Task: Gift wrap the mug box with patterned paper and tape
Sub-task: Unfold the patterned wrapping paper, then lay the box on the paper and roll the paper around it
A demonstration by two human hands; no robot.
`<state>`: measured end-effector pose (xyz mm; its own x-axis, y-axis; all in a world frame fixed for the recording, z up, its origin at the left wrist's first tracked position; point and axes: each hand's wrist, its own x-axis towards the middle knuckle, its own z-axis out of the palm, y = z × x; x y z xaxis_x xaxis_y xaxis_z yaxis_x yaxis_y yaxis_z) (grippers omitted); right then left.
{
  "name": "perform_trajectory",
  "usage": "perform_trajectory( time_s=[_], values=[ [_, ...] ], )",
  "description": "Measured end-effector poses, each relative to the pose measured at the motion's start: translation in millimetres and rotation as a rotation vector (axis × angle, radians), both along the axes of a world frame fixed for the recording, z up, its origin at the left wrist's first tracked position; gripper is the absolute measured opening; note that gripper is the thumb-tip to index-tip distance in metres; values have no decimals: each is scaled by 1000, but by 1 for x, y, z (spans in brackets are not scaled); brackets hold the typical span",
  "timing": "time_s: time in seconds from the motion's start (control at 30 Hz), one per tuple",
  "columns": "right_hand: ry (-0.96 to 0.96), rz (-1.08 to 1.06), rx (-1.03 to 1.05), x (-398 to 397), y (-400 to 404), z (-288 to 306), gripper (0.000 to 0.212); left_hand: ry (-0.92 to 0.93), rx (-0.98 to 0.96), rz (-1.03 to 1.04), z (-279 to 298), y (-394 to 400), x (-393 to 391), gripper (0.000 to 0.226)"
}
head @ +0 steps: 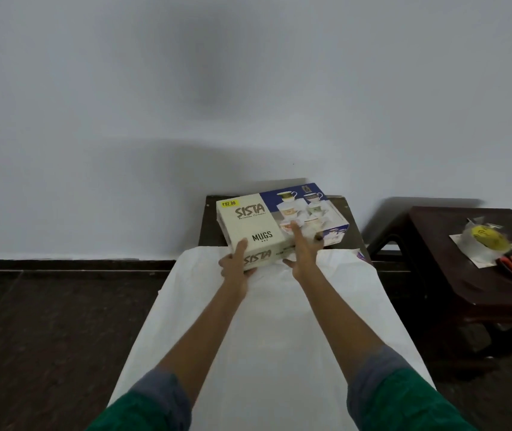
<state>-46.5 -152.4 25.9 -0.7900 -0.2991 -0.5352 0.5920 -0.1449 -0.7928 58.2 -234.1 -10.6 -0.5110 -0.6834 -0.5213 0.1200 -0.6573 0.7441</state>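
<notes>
Two hands' grip on mug box (279, 225): left hand (236, 265) near corner, right hand (306, 247) atop.

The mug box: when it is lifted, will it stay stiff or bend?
The mug box looks like rigid printed cardboard, so it probably keeps its shape. Mugs pictured on it suggest heavy, fragile contents. The left hand grips its near corner, the right hand its top.

A flat rectangular mug box (279, 223) — cream on one half with "SISTA" and "MUGS" printed, blue on the other with pictured cups, a yellow price sticker at a corner — sits tilted at the far end of a long white sheet of paper (267, 331), its near edge overlapping the sheet. A tape roll (483, 245) lies well apart at right.
</notes>
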Motion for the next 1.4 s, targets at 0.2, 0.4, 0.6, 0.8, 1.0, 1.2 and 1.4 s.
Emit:
perform_trajectory(
  time_s=[0.2, 0.4, 0.6, 0.8, 1.0, 1.2, 1.4],
  values=[
    [-28, -19, -49, -11, 33, -9, 81, -194, -559, -443, 2, 39, 47, 46],
    [95, 201, 54, -57, 85, -14, 74, -940, -1614, -1226, -31, 18, 65, 56],
    [78, 373, 83, -86, 92, -4, 38, -961, -1611, -1206, -34, -8, -1, 59],
    [28, 553, 124, -110, 94, -1, 31, -950, -1609, -1142, -44, -34, -57, 69],
    [49, 611, 189, -104, 93, -9, 35, -720, -1361, -972, -45, -58, -76, 61],
    [156, 608, 204, -88, 89, -10, 34, -422, -887, -311, -25, -29, -33, 33],
    [125, 636, 200, -73, 98, -10, 30, -998, -1446, -1104, -31, -20, 0, 58]
  ],
)
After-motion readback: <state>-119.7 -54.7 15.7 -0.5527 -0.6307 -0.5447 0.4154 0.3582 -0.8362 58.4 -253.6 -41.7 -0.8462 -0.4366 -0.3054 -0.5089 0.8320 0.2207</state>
